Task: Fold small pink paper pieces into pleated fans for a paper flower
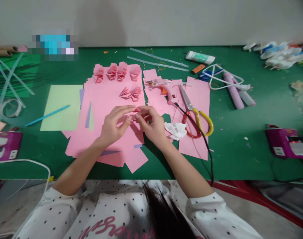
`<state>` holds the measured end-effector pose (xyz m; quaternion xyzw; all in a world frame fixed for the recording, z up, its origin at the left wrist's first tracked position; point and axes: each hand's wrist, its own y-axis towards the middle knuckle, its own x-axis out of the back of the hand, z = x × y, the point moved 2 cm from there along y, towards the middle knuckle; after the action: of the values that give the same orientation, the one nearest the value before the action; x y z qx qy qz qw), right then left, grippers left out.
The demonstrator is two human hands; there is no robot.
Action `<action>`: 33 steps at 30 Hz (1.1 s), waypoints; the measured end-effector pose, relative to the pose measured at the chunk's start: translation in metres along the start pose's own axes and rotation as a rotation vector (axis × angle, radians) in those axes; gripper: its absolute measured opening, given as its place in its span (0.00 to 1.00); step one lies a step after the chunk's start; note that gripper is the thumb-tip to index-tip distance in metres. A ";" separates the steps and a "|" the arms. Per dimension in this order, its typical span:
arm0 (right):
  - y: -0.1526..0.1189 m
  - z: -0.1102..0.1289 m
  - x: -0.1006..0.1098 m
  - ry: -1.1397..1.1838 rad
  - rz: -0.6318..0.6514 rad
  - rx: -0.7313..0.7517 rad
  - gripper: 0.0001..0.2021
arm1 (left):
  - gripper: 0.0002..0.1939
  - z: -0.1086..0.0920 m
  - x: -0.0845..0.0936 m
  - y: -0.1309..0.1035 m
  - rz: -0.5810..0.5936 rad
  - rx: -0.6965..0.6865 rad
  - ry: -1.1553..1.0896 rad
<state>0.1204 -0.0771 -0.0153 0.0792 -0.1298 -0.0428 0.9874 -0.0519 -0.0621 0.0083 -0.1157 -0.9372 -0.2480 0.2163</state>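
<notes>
Between my two hands is a small folded pink paper piece [136, 110], mostly hidden by the fingers. My left hand [116, 122] closes on its left side, thumb and fingertips against the paper. From the right, my right hand [151, 124] pinches the same piece. Both hands are over a stack of pink paper sheets [106, 99]. Just beyond them lies a pleated pink paper shape [131, 94], fanned at both ends. Several more folded pink paper pieces [121, 71] line the top of the stack.
To the right lie a pink glue gun [167, 90] with a black cord, scissors [188, 101] and a crumpled white tissue [176, 130]. Clear glue sticks [157, 63] lie at the back. On the left, a blue pencil [48, 115] rests on pale green paper [59, 96].
</notes>
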 end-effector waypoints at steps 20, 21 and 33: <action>0.002 0.005 0.002 0.281 0.110 -0.194 0.27 | 0.12 0.000 -0.003 0.001 -0.033 0.335 -0.209; 0.003 0.005 0.002 0.288 0.113 -0.199 0.27 | 0.12 0.000 -0.003 0.001 -0.034 0.334 -0.209; 0.002 0.003 0.000 0.448 0.196 -0.282 0.21 | 0.17 0.008 -0.004 0.001 -0.059 0.350 -0.262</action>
<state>0.1195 -0.0753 -0.0124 -0.0642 0.0918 0.0540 0.9922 -0.0512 -0.0576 0.0005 -0.0799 -0.9890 -0.0706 0.1021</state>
